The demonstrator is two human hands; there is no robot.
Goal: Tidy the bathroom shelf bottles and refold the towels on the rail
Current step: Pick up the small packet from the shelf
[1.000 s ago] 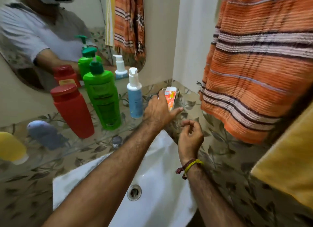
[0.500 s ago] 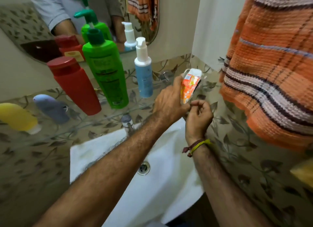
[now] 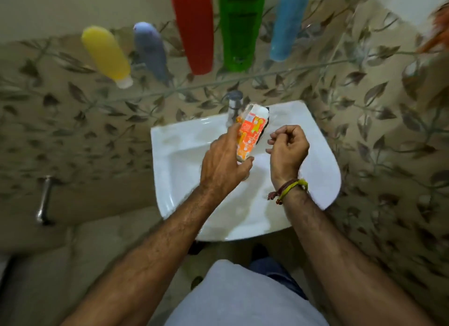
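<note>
Over the white ceramic washbasin (image 3: 184, 141) the left hand (image 3: 222, 166) grips a small orange-and-white squeeze tube (image 3: 251, 133), fingers curled along its left side and the thumb tucked under its lower end; the tube's cap end is hidden behind the hand. The right hand (image 3: 288, 150) hangs just beside the tube without touching it — its fingers are curled in, fingertips close to the thumb, and nothing shows between them. A braided yellow and red thread band (image 3: 290, 188) circles that wrist.

Above the basin, on a glass shelf (image 3: 267, 75) whose front edge is a faint line against the leaf-patterned tiles, five bottles stand in a row: a yellow plastic bottle (image 3: 105, 53) resting on its pale cap, a soft grey-blue bottle (image 3: 150, 49), a red bottle (image 3: 193, 29), a green bottle (image 3: 239, 26) and a light blue bottle (image 3: 288, 21). The last three are cut off by the top edge — their tops cannot be seen. A chrome tap (image 3: 234, 104) stands behind the tube, blurred. At the upper right only a fringe of orange towel (image 3: 437, 34) shows.
</note>
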